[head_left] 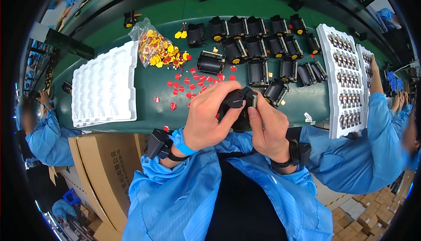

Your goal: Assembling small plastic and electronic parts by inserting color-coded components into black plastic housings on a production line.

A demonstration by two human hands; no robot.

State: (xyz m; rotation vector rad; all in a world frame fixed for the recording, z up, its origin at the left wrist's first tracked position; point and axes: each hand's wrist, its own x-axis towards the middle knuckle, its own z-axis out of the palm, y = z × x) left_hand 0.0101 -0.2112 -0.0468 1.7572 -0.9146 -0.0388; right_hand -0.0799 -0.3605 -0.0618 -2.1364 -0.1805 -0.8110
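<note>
Above the near edge of the green work surface [149,98], both my hands hold a black plastic housing [236,103]. My left hand [205,117] is closed around its left side, the thumb pressing on the front. My right hand [271,129] is closed on the right side, thumb and fingers against a narrow shiny strip along its edge. My fingers hide much of the part. Just beyond lie scattered red round stickers [187,81] and a similar black housing [211,62]. Another housing [275,91] lies tilted close to my right fingers.
Several black housings with circuit boards [255,46] stand in rows at the back right. A clear bag [151,43] spills yellow and red discs. White moulded trays [105,87] lie left; a filled white tray [344,81] lies right, beside a co-worker's arm [380,122]. A cardboard box [103,166] stands below left.
</note>
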